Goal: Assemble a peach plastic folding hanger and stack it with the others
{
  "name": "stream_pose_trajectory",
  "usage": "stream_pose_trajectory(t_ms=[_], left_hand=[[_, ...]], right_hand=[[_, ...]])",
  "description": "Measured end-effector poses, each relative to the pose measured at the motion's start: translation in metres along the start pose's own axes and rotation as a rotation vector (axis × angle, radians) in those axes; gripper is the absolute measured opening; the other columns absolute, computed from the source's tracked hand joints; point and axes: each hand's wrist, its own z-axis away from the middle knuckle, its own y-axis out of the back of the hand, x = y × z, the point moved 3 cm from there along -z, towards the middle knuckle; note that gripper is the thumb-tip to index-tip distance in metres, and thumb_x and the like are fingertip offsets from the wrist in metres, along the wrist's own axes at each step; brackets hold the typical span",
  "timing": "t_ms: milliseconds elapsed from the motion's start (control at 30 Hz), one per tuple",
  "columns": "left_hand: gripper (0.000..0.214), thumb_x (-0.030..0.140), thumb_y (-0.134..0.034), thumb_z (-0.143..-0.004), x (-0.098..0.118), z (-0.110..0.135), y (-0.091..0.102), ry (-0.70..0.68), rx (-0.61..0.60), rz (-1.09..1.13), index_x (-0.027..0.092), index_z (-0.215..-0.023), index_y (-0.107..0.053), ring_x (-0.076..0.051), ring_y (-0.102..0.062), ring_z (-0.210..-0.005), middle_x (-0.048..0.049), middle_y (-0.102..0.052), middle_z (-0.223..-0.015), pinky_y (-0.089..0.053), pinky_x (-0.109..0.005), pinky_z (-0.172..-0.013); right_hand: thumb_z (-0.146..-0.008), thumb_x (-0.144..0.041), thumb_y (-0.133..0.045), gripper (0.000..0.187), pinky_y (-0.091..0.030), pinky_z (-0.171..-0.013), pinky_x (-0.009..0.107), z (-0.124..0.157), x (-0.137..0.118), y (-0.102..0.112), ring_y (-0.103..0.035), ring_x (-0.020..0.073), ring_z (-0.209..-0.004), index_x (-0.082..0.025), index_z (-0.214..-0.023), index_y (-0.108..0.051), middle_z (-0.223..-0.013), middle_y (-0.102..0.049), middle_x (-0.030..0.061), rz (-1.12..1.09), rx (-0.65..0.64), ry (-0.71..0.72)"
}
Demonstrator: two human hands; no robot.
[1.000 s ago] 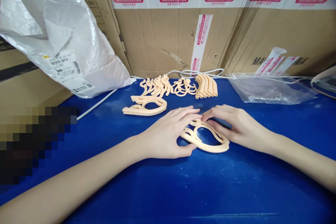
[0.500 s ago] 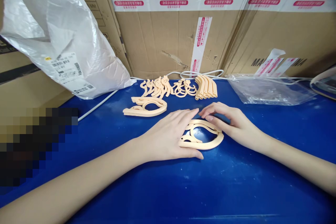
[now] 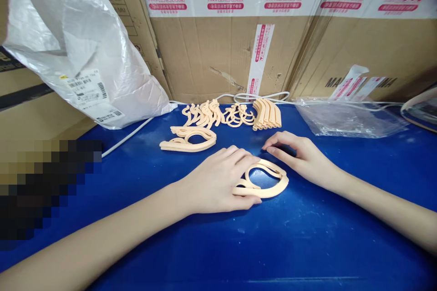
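A cream plastic loop-shaped part (image 3: 273, 188) lies flat on the blue table (image 3: 239, 245). My left hand (image 3: 218, 182) covers its left end, thumb under the near edge and fingers curled over the top, gripping it. My right hand (image 3: 300, 159) sits just right of the part, fingers bent and slightly apart, its fingertips just above the far rim and holding nothing. A small stack of the same parts (image 3: 189, 138) lies farther back left. Behind it are a loose cluster of hook-like pieces (image 3: 218, 113) and a row of curved pieces (image 3: 268, 112).
Taped cardboard boxes (image 3: 239, 32) wall off the back. A white plastic bag (image 3: 75, 45) hangs at the left, a clear plastic bag (image 3: 348, 118) lies at the back right, and a white cable (image 3: 126, 136) runs along the table's rear.
The part has slid left and turned a little under my left hand. My right hand has lifted off the part's right side and drawn back toward the far right.
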Motion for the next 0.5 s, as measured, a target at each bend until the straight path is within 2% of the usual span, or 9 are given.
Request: stream_pose_trajectory(t_ms=[133, 267, 333, 400, 500], left_hand=[[0.059, 0.036, -0.064, -0.078, 0.005, -0.001, 0.015, 0.018, 0.028, -0.114, 0.014, -0.129, -0.046, -0.025, -0.051, -0.111, -0.0093, -0.057, -0.123, -0.042, -0.04, -0.097], [0.058, 0.035, -0.06, -0.08, -0.002, 0.004, 0.05, 0.066, 0.07, -0.24, 0.015, -0.132, -0.045, -0.026, -0.05, -0.116, -0.0107, -0.056, -0.125, -0.041, -0.039, -0.1], [0.058, 0.035, -0.061, -0.078, -0.016, 0.011, 0.069, 0.128, 0.097, -0.268, 0.018, -0.131, -0.046, -0.027, -0.053, -0.114, -0.009, -0.057, -0.123, -0.043, -0.039, -0.097], [0.062, 0.042, -0.062, -0.076, -0.035, 0.023, 0.086, 0.206, 0.183, -0.259, 0.02, -0.132, -0.046, -0.027, -0.055, -0.111, -0.0078, -0.058, -0.123, -0.045, -0.039, -0.095], [0.062, 0.047, -0.063, -0.074, -0.066, 0.042, 0.097, 0.358, 0.225, -0.19, 0.022, -0.13, -0.049, -0.028, -0.056, -0.113, -0.0075, -0.057, -0.128, -0.045, -0.04, -0.098]], right_hand=[[-0.094, -0.032, -0.048, 0.018, -0.045, -0.091, 0.04, 0.0, 0.003, 0.0, -0.056, 0.0215, -0.102, -0.021, -0.098, -0.062, -0.104, -0.064, 0.0061, 0.102, -0.064, 0.11], [-0.094, -0.028, -0.048, 0.018, -0.044, -0.094, 0.04, 0.002, 0.002, -0.002, -0.054, 0.0219, -0.107, -0.021, -0.102, -0.062, -0.112, -0.06, 0.0081, 0.161, -0.109, 0.167], [-0.094, -0.028, -0.048, 0.017, -0.043, -0.096, 0.04, 0.002, 0.002, -0.004, -0.053, 0.0217, -0.109, -0.021, -0.102, -0.062, -0.113, -0.058, 0.0081, 0.192, -0.113, 0.171], [-0.094, -0.029, -0.048, 0.018, -0.042, -0.098, 0.041, 0.003, 0.001, -0.006, -0.052, 0.0219, -0.111, -0.022, -0.103, -0.062, -0.115, -0.058, 0.0081, 0.214, -0.113, 0.17], [-0.094, -0.03, -0.048, 0.019, -0.042, -0.099, 0.042, 0.003, 0.0, -0.007, -0.051, 0.0225, -0.113, -0.023, -0.106, -0.061, -0.117, -0.057, 0.0086, 0.241, -0.121, 0.18]])
